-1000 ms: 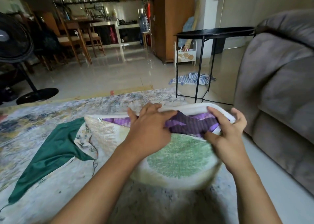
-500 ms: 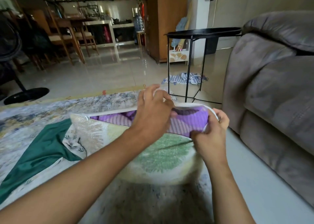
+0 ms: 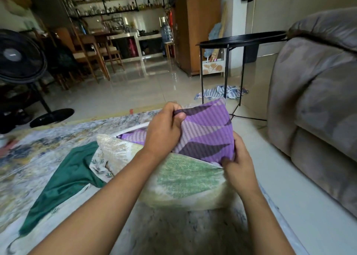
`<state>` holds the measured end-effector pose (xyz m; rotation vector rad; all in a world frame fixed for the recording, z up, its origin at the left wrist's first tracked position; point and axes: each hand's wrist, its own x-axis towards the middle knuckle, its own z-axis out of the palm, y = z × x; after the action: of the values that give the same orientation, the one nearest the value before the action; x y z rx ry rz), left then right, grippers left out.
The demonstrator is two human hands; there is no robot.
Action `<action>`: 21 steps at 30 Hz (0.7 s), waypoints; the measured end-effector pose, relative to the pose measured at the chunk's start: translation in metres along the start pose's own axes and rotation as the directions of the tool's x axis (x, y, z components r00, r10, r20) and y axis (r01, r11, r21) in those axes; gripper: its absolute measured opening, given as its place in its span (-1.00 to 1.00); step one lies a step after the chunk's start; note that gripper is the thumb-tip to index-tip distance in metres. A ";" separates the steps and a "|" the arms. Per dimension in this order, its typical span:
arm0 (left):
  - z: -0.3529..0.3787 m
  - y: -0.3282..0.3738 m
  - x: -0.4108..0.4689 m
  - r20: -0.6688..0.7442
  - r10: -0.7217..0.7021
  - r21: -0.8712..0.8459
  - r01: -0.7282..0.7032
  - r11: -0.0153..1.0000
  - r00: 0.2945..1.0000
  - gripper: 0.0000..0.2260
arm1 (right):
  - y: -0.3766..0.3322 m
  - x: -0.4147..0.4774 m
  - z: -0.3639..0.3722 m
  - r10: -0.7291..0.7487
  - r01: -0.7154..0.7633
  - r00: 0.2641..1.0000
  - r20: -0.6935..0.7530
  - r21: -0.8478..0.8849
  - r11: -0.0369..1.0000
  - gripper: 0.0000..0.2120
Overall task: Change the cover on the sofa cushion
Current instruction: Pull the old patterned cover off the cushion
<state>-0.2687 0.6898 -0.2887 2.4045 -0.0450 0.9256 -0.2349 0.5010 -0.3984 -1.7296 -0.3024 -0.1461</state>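
Note:
A cream cushion cover with a green leaf print (image 3: 185, 181) lies on the rug in front of me. Out of its open top edge sticks a purple cushion with dark leaf shapes (image 3: 208, 135), its corner raised above the cover. My left hand (image 3: 164, 131) pinches the purple cushion's top edge in a fist. At the opening's right end, my right hand (image 3: 237, 162) grips the cover's edge against the purple cushion. A second cover, dark green with a white leafy lining (image 3: 65, 179), lies flat on the rug to the left.
A patterned rug (image 3: 38, 150) covers the floor under everything. A grey sofa (image 3: 316, 107) stands close on the right. A black metal side table (image 3: 239, 40) stands behind the cushion, with a striped cloth (image 3: 220, 92) beneath it. A black floor fan (image 3: 21, 61) stands at the left.
My left hand has pulled the purple cushion up and out of the cover's opening; much more of it shows. My right hand has slid down, holding the cover's right edge.

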 end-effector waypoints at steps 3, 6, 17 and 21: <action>-0.008 -0.015 0.004 -0.085 -0.149 0.025 0.152 0.988 0.985 -0.89 | 0.007 -0.007 -0.005 0.248 -0.242 0.969 0.008 -0.186 0.952 -0.46; -0.006 -0.015 0.001 -0.113 -0.214 0.037 0.220 0.975 0.970 -0.91 | 0.004 -0.003 -0.005 0.197 -0.219 0.973 -0.124 -0.198 0.956 -0.40; -0.071 -0.052 -0.043 0.010 -0.295 0.452 0.259 0.853 0.955 -0.60 | -0.010 0.005 -0.007 -0.079 0.025 0.952 -0.295 -0.185 0.982 -0.71; -0.075 -0.074 -0.071 0.047 -0.202 0.155 0.192 0.969 0.978 -0.66 | -0.018 0.000 -0.008 -0.033 -0.105 0.927 -0.375 -0.341 0.934 -0.65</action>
<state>-0.3516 0.7789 -0.3236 2.5194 0.2446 0.7863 -0.2393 0.4956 -0.3796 -2.0181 0.0470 -0.5264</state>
